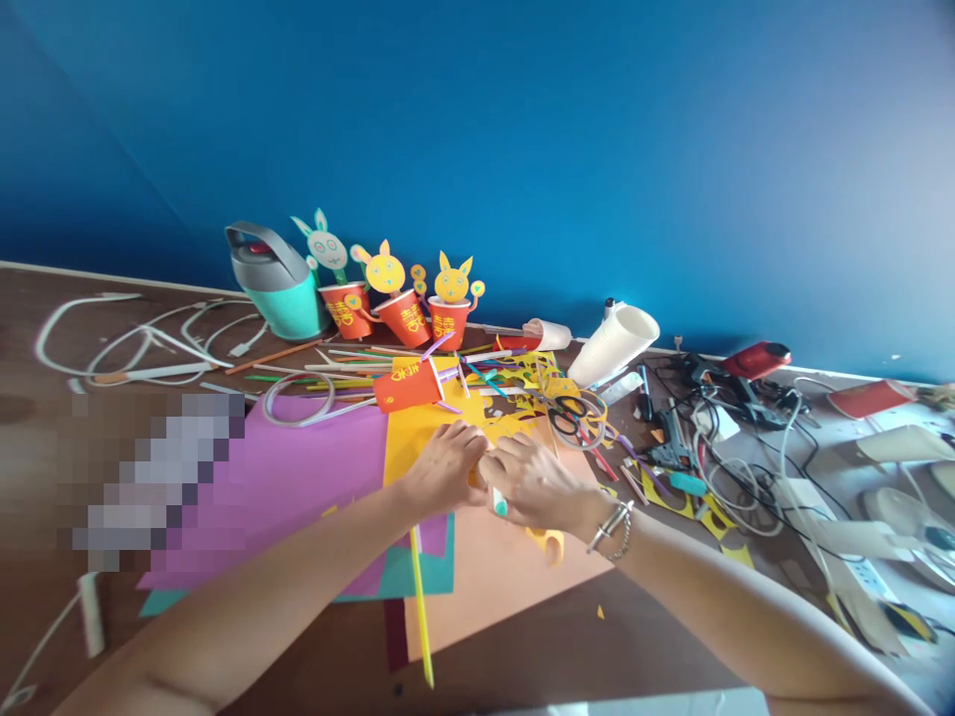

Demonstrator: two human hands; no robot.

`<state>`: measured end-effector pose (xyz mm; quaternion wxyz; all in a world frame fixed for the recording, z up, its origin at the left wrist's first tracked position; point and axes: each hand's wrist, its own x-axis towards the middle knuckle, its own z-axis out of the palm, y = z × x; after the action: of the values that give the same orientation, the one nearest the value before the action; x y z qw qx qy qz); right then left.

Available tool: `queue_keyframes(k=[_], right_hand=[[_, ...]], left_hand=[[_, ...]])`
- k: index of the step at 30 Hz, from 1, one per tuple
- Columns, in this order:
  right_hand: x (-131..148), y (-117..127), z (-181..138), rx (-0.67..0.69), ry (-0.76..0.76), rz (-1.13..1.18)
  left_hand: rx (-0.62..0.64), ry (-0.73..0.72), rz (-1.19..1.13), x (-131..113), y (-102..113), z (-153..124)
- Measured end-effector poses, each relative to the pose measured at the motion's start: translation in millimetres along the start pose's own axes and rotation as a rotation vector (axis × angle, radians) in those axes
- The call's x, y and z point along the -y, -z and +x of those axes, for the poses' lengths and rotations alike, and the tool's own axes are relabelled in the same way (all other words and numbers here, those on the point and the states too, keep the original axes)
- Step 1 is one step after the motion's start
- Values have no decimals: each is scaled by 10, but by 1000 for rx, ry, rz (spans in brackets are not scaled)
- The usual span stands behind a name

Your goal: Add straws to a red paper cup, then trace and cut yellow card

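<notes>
My left hand (446,464) and my right hand (533,482) meet above the coloured paper sheets, knuckles up. Both are closed. From under my right hand pokes a short white stick with a teal end (499,503), perhaps a pen. Whatever my left fingers pinch is hidden; a bit of yellow shows between the hands. Just beyond them a red paper cup (409,386) with yellow lettering lies on its side, purple strips at its mouth. Black-handled scissors (568,415) rest past my right hand. A yellow strip (422,612) lies below my left wrist.
Three red cups with paper animal figures (450,323) stand along the blue wall by a teal jug (284,298). Stacked white cups (616,343) lean at the back. Cables, a glue gun (675,447) and a power strip (843,542) crowd the right. Purple paper (298,487) covers the left.
</notes>
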<state>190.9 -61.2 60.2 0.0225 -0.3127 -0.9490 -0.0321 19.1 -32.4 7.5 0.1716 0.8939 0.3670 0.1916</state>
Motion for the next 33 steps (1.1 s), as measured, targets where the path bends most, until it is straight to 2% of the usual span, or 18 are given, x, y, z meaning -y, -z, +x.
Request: queue_keyframes(k=[10,15,22,26,30,33], right_hand=[[-38,199,264,227,-513,254],[-156,254,317,302,-660,365],[-191,191,265,193,-752,607],[-166,81,194,62,-788,758],[-110,-10,101,-58,-779,867],[-53,-26,21,-125,-746,859]], left_hand=[[17,-19,0,29,12,-17],[4,-21,-13,15,26,-13],[3,-26,-17,22,25,-4],[1,1,-24,11,19,-2],[8,15,-41,-12,38,5],[25,23,-46,-31,59,12]])
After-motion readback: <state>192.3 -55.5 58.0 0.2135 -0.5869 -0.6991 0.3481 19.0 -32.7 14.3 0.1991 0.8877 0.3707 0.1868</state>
